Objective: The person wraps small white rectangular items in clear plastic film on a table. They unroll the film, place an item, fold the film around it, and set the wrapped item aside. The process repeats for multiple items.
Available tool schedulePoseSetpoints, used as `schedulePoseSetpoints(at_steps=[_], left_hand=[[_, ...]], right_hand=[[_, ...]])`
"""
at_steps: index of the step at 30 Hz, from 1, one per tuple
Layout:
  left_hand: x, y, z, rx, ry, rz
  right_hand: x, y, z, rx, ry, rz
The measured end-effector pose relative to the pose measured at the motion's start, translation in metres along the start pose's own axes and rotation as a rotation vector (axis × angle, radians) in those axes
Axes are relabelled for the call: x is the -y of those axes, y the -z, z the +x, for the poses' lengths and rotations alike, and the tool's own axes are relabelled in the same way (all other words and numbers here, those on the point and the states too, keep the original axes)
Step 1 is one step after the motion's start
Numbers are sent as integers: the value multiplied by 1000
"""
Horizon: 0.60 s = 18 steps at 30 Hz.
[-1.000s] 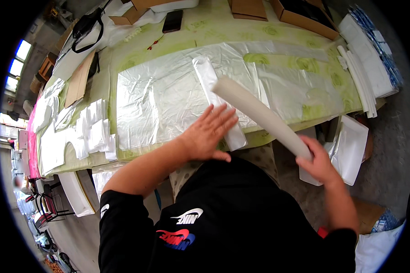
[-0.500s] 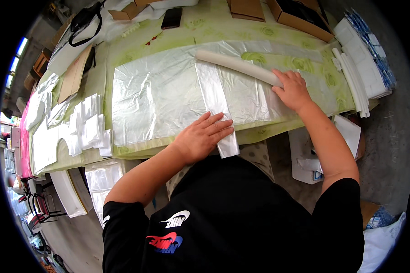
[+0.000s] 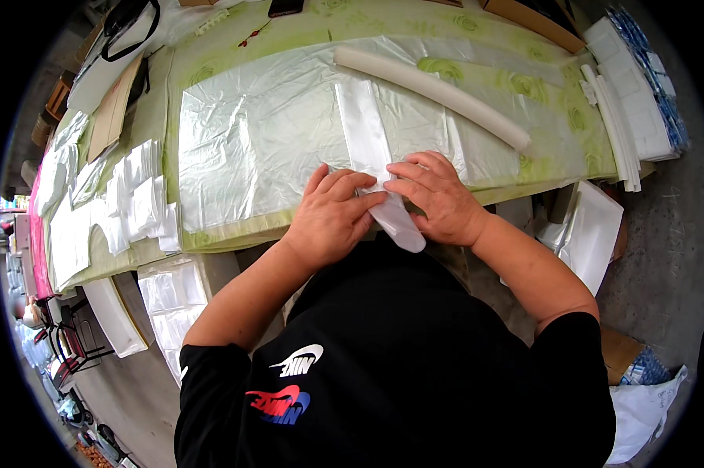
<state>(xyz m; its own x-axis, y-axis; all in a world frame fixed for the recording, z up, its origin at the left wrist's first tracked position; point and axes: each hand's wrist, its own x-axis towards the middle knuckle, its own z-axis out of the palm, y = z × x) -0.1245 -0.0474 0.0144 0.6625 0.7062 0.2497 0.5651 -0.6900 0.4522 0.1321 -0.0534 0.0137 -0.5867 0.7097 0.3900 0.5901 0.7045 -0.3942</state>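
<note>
A folded strip of clear plastic film (image 3: 364,129) lies lengthwise toward me, its near end hanging over the table's front edge. My left hand (image 3: 328,214) has its fingers curled onto the strip's left side. From the other side, my right hand (image 3: 444,204) pinches the same strip, fingertips near those of the left. Under the strip spreads a wide, wrinkled plastic sheet (image 3: 247,148). A long off-white tube (image 3: 434,93) rests slantwise on the sheet beyond my right hand, touched by neither hand.
Stacks of white folded pieces (image 3: 137,195) and a cardboard piece (image 3: 114,117) sit on the left of the green-patterned tablecloth (image 3: 289,74). White rods (image 3: 611,129) lie at the right edge beside stacked white packs (image 3: 629,86). A phone (image 3: 286,6) is at the back.
My right hand has let go of the tube and come left to the strip. My left hand has gone from lying flat to curling its fingers on the strip. The view has shifted slightly.
</note>
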Motion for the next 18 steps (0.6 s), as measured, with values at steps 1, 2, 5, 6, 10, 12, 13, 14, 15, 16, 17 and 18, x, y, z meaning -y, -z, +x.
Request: schedulePoseSetpoints(at_steps=[1,2,5,6,10,12,13,14,15,16,17,18], left_hand=[[2,2,0,7,15,-52],[4,3,0,15,30,-103],[9,2,7,-14,141,-154],[8,3,9,-31,211,-164],[12,1,17,-44,386,-201],[9,3,22,-69,414,-201],[9,4,25,-44,433,-189],[10,6,29,-18,453,-177],[11,7,32,8,471,-165],[13,7,33,14,466,-165],[15,7,34,21,461,-164],[16,6,35,27,455,-164]], right_hand=[[1,0,5,-25,-3,27],[0,-1,8,-51,-5,53],[-17,-6,19,24,-111,196],[-17,-7,20,7,-243,255],[-5,-5,43,18,-665,433],[-6,-8,46,-9,-725,392],[-6,-11,46,-30,-728,386],[-7,-14,45,-51,-731,379],[-6,-16,44,-72,-734,372],[-2,-15,45,-60,-758,370],[4,-12,48,-47,-782,367],[7,-11,50,-35,-807,364]])
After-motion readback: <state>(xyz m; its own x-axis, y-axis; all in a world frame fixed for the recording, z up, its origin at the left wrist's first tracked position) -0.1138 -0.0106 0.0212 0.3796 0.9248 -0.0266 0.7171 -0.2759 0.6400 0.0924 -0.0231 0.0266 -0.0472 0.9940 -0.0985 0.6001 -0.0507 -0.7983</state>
